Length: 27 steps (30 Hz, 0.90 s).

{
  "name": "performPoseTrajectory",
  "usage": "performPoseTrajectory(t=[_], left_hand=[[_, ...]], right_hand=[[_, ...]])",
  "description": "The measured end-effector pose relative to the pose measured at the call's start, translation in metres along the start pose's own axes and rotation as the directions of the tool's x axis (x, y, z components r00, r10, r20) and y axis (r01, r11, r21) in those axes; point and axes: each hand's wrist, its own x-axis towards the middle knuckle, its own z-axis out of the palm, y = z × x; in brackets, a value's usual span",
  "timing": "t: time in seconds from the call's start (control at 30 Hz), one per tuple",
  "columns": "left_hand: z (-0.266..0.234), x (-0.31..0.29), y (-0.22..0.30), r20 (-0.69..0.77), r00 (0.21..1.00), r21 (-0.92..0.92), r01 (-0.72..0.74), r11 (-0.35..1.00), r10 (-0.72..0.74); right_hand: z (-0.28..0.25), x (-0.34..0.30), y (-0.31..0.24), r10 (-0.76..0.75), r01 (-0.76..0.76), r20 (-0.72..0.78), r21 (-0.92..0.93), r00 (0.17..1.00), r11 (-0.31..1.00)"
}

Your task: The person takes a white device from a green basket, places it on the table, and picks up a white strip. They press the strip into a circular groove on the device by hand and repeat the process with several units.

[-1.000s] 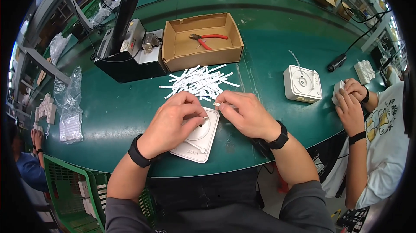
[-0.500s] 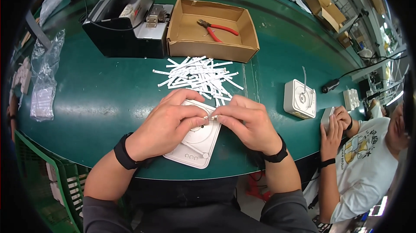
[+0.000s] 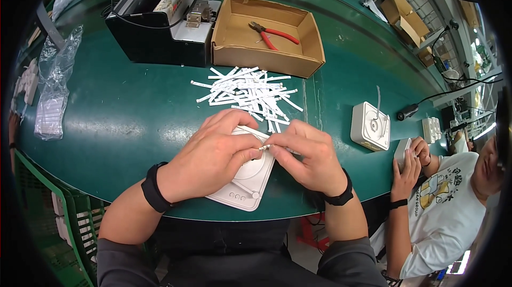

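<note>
At bench front edge, centre: white plastic plate (image 3: 246, 183), flat on green bench (image 3: 128, 121), partly covered by both hands. Left hand (image 3: 213, 156) over plate's upper left, fingers curled, thumb and forefinger pinched on small metal-tipped piece (image 3: 263, 148). Right hand (image 3: 306, 156) opposite, fingertips pressed together on same piece, touching left fingertips. Thin white strip (image 3: 253, 131) running between the two hands above the plate. Black wristband on each wrist.

Just beyond hands: loose pile of white strips (image 3: 248, 92), scattered on bench, apart from plate. Behind pile: open cardboard box (image 3: 266, 36) holding red-handled pliers (image 3: 274, 35). Left of box, touching it: black and silver machine (image 3: 160, 20) with cables. Far left: clear plastic bags (image 3: 53, 89) with white parts inside.

Right of pile: square white plastic housing (image 3: 370, 126) with short wire upright. Near it, black cable end (image 3: 408, 112). At right edge: second person in white printed shirt (image 3: 445, 207), hands on a small white part (image 3: 402, 151); grip not clear. Green crate (image 3: 69, 223) below bench, lower left.
</note>
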Motion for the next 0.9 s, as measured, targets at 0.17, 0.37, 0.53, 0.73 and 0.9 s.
performPoseTrajectory(t=[0.17,0.37,0.53,0.73,0.9], left_hand=[[0.001,0.0,0.007,-0.056,0.995,0.121,-0.072,0.99,0.079],[0.002,0.0,0.01,-0.076,0.991,0.175,-0.094,0.98,0.108],[0.003,0.0,0.013,-0.101,0.984,0.235,-0.116,0.965,0.143],[0.004,0.001,0.018,-0.1,0.979,0.334,-0.137,0.933,0.18],[0.001,0.0,0.016,-0.151,0.982,0.185,-0.082,0.979,0.111]], right_hand=[[0.0,0.001,-0.003,-0.078,0.077,-0.009,-0.094,0.997,0.993],[0.001,0.002,-0.005,-0.138,0.136,-0.004,-0.15,0.99,0.979],[0.001,0.003,-0.004,-0.18,0.175,-0.012,-0.177,0.984,0.969],[-0.007,0.002,-0.017,-0.268,0.278,0.086,-0.438,0.959,0.855],[-0.006,0.001,-0.017,-0.265,0.287,0.115,-0.47,0.957,0.835]])
